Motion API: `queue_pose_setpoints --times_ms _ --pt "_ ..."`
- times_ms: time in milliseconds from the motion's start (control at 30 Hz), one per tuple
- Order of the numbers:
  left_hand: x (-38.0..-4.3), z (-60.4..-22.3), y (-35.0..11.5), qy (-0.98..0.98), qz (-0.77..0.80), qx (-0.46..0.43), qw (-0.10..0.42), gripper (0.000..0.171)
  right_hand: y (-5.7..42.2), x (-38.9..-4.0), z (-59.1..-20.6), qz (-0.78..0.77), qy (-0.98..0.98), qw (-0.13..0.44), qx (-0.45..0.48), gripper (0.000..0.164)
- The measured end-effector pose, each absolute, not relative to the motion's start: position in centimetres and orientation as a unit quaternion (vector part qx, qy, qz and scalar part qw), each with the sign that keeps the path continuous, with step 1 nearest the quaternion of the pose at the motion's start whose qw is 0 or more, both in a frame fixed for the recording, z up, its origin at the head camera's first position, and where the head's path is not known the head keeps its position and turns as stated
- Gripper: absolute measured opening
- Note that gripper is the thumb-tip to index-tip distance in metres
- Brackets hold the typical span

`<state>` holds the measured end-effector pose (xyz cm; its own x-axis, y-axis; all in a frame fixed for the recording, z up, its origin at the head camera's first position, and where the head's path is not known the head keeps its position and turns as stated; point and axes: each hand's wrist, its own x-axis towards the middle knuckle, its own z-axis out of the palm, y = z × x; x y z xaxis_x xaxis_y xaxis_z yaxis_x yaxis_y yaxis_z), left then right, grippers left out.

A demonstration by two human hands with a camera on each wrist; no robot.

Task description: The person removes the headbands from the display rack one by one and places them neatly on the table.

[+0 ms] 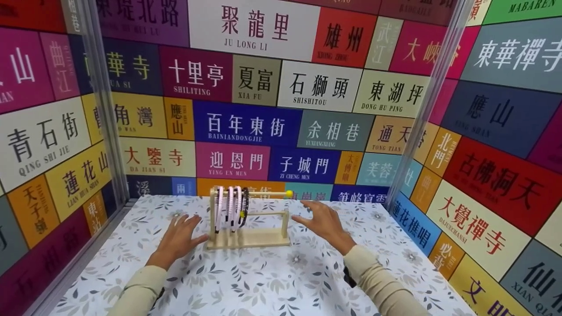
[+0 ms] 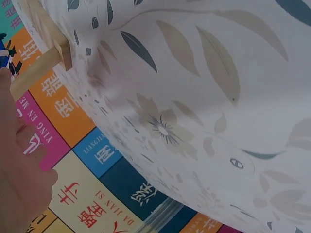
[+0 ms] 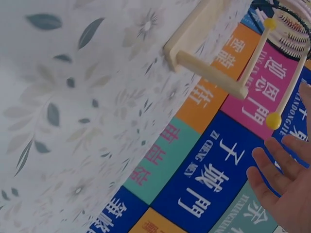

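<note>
A pale wooden rack (image 1: 263, 238) stands on the table, with two rods, one above the other. Several pale pink headbands (image 1: 219, 208) hang toward the left end of its upper rod, beside a black headband (image 1: 246, 204). To the left of the rack is my left hand (image 1: 178, 239), its fingers spread and holding nothing. My right hand (image 1: 322, 221) is at the right side with fingers extended, close to the yellow ball (image 1: 289, 193) on the rod's end. In the right wrist view, its fingertips lie just below that yellow ball (image 3: 274, 121). Only part of the rack (image 2: 39, 73) shows in the left wrist view.
A white tablecloth (image 1: 259, 285) with a grey leaf pattern covers the table. Walls with colourful sign panels (image 1: 248, 120) rise behind and on both sides. Clear upright posts (image 1: 107, 109) stand at the back corners.
</note>
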<state>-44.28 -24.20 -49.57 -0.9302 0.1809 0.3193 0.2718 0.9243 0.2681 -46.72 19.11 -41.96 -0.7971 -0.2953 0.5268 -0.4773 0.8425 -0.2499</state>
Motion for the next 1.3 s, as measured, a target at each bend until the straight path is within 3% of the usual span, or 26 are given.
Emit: queue_pose_setpoints --times_ms 767,1300 --pt "-45.1 -51.6 -22.8 -0.964 -0.213 -0.123 0.105 0.062 8.4 -47.3 -42.6 0.190 -0.908 0.220 0.300 0.043" --pt "-46.8 -53.7 -22.5 -0.966 -0.231 -0.098 0.065 0.053 4.9 -47.2 -44.1 0.226 -0.902 0.242 0.279 0.035"
